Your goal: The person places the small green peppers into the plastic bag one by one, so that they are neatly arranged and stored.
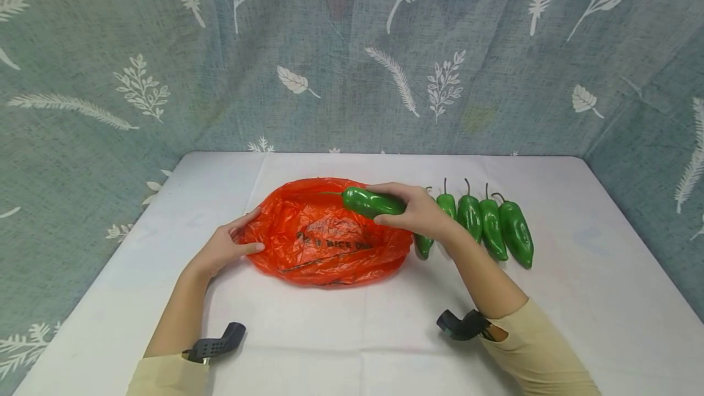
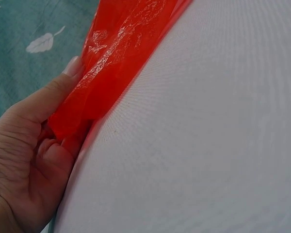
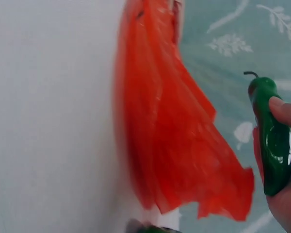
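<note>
A red plastic bag (image 1: 330, 249) with dark print lies spread on the white table, its mouth facing up. At the bag's left edge my left hand (image 1: 225, 248) pinches the plastic between thumb and fingers; the left wrist view shows the thumb on the outside of the red film (image 2: 116, 63). My right hand (image 1: 415, 209) grips a glossy green pepper (image 1: 371, 201) over the bag's right half, the stem pointing left. In the right wrist view the pepper (image 3: 271, 141) is raised beside the bag (image 3: 169, 136), thumb against its side.
Right of the bag, several more green peppers (image 1: 516, 231) lie in a row, stems toward the back; my right forearm partly covers some. The white table (image 1: 308, 335) meets a grey-green leaf-patterned cloth (image 1: 330, 78) behind. Dark wrist cameras (image 1: 220, 342) sit on both wrists.
</note>
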A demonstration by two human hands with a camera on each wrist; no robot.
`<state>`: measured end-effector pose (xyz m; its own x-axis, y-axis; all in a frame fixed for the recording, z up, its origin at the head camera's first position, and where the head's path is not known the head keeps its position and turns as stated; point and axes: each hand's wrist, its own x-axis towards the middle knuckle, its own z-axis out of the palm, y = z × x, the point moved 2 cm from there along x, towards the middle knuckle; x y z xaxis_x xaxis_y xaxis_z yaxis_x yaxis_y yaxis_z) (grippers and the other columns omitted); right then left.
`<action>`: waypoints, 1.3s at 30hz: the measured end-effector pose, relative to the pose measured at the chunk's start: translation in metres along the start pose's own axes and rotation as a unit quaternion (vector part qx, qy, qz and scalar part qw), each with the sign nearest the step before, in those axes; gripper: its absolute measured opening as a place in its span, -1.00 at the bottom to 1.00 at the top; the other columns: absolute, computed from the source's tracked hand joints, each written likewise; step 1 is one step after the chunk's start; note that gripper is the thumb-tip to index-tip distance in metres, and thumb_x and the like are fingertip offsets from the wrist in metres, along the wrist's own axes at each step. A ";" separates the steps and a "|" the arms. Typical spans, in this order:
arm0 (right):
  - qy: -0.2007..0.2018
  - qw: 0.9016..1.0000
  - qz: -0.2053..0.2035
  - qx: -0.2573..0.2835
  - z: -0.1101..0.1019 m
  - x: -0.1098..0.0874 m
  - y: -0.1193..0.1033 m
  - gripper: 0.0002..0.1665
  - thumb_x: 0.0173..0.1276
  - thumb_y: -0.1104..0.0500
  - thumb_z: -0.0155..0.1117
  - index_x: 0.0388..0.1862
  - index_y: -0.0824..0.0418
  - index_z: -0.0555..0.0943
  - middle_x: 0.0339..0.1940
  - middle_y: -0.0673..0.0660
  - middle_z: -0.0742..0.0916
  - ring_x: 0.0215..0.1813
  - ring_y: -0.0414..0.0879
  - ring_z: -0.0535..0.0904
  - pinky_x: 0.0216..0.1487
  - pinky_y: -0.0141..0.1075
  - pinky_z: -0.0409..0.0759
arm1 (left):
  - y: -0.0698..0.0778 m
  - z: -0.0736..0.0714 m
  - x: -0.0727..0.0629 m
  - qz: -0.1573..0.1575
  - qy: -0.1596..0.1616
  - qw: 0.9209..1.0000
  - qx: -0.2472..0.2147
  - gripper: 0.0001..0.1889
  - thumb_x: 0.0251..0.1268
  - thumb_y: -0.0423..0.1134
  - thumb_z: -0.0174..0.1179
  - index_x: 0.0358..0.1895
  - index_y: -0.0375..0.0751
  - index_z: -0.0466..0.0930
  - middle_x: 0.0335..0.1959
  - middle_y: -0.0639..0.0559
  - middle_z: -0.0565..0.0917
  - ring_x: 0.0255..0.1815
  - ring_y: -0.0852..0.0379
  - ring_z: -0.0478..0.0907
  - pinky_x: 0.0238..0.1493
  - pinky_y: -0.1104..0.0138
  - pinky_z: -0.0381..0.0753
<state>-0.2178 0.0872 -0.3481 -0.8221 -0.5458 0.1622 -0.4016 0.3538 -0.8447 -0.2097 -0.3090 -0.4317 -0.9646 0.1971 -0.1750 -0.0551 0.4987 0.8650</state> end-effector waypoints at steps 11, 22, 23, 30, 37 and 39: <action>0.017 1.000 0.008 -0.012 0.031 0.026 0.004 -0.43 0.14 0.16 0.44 0.18 0.09 0.57 0.15 0.08 0.64 0.08 -0.04 0.58 0.10 -0.18 0.58 | 0.000 0.001 0.001 0.000 -0.001 1.000 -0.003 -0.08 0.07 -0.07 0.38 0.48 -0.03 0.06 0.51 -0.11 0.07 0.52 -0.17 -0.10 0.42 -0.14 0.03; 0.051 0.997 0.018 -0.052 0.058 0.052 0.009 -0.46 0.14 0.21 0.43 0.15 0.16 0.58 0.11 0.10 0.66 0.09 -0.02 0.57 0.10 -0.20 0.58 | 0.001 0.001 -0.001 -0.002 -0.003 1.000 -0.009 -0.08 0.07 -0.09 0.38 0.49 -0.03 0.05 0.51 -0.10 0.06 0.52 -0.17 -0.10 0.42 -0.12 0.03; 0.052 0.997 0.019 -0.057 0.059 0.054 0.010 -0.46 0.14 0.21 0.43 0.15 0.16 0.58 0.11 0.10 0.66 0.10 -0.02 0.57 0.10 -0.20 0.58 | 0.001 0.001 -0.001 -0.002 -0.003 1.000 -0.008 -0.08 0.07 -0.09 0.38 0.49 -0.03 0.05 0.51 -0.10 0.06 0.52 -0.17 -0.11 0.42 -0.13 0.03; 0.050 0.995 0.040 -0.075 0.064 0.062 0.019 -0.45 0.15 0.22 0.42 0.16 0.18 0.57 0.15 0.12 0.64 0.15 0.01 0.55 0.14 -0.17 0.56 | 0.002 0.001 -0.001 -0.003 -0.005 1.000 -0.001 -0.07 0.07 -0.07 0.38 0.49 -0.02 0.04 0.51 -0.12 0.06 0.51 -0.19 -0.10 0.41 -0.13 0.04; 0.056 0.993 0.055 -0.084 0.069 0.066 0.032 -0.46 0.19 0.22 0.39 0.19 0.21 0.54 0.20 0.14 0.61 0.22 0.02 0.50 0.22 -0.15 0.50 | 0.003 0.001 -0.001 -0.002 -0.005 1.000 -0.006 -0.08 0.08 -0.08 0.38 0.49 0.00 0.03 0.51 -0.10 0.07 0.51 -0.17 -0.07 0.41 -0.12 0.07; 0.054 0.992 0.061 -0.091 0.071 0.066 0.036 -0.46 0.20 0.22 0.38 0.19 0.22 0.54 0.21 0.15 0.59 0.24 0.02 0.48 0.25 -0.14 0.47 | 0.002 0.001 -0.001 -0.002 -0.005 1.000 -0.006 -0.08 0.08 -0.09 0.38 0.49 0.01 0.03 0.51 -0.11 0.08 0.51 -0.17 -0.06 0.40 -0.12 0.08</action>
<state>-0.2578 0.0100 -0.4035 -0.9041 -0.4084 0.1260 -0.3536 0.5490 -0.7573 -0.2085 -0.3070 -0.4302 -0.9617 0.2042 -0.1828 -0.0617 0.4887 0.8703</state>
